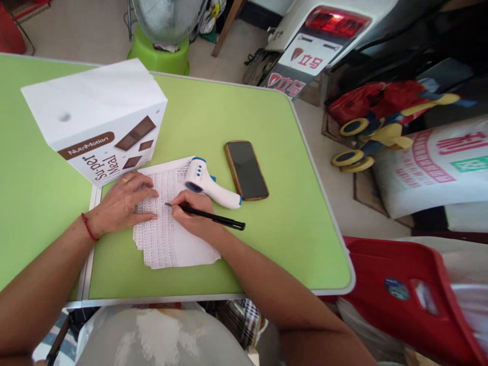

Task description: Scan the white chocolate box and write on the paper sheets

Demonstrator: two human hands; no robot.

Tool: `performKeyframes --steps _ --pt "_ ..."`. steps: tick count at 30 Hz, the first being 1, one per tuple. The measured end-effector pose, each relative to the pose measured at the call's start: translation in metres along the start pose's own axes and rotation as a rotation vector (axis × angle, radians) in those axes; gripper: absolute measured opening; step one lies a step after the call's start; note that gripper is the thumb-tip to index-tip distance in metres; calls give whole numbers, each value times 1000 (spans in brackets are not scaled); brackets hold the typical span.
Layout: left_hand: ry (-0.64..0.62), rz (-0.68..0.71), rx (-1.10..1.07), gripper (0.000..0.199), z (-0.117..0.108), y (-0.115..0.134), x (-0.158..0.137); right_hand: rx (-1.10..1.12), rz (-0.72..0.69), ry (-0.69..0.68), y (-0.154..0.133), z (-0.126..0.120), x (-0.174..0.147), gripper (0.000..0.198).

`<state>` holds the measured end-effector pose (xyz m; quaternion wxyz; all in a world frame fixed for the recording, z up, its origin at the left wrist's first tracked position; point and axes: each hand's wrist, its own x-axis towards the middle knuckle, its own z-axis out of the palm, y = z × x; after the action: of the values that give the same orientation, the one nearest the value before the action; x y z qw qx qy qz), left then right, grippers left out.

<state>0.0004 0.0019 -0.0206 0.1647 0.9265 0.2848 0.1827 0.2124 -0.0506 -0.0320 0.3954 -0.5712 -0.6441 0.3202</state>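
Observation:
A black pen (213,216) is pinched in my right hand (194,209), its tip at the handwritten lines on a stack of white paper (190,249). My left hand (127,201) lies flat with fingers spread over the left side of the sheets, a ring on one finger and a red cord at the wrist. Across the top of the paper rests a white and blue infrared thermometer (209,185), just beyond my right hand. To its right a smartphone (247,170) in a brown case lies with a dark screen.
A white box (99,112) printed with food bars stands on the green folding table (290,229), beyond my left hand. Past the table are a fan (168,20) on a green stool (160,56), a white scooter (305,51) and a red chair (404,274).

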Motion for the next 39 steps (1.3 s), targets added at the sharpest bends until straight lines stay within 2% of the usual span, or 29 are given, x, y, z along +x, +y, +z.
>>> performKeyframes --steps 5,12,29,31,33,35,37,39 --pt "3 10 -5 36 0 -1 0 -17 -23 43 1 0 1 8" --pt "4 14 -10 37 0 -1 0 -17 -76 -55 3 -4 1 7" --pt "4 27 7 37 0 -2 -1 -71 -141 -111 3 -6 2 7" --pt "18 46 20 36 0 -1 0 -77 -198 -79 4 -5 2 9" --pt "71 76 40 31 -1 3 1 -93 -320 -28 5 -5 2 10" --pt "197 102 75 25 -1 8 0 -160 -492 9 5 -6 4 11" --pt "362 86 106 29 -3 10 -5 -303 -659 -8 6 -9 5 15" --pt "478 -39 65 39 -6 6 -14 -477 -765 -67 7 -11 7 21"
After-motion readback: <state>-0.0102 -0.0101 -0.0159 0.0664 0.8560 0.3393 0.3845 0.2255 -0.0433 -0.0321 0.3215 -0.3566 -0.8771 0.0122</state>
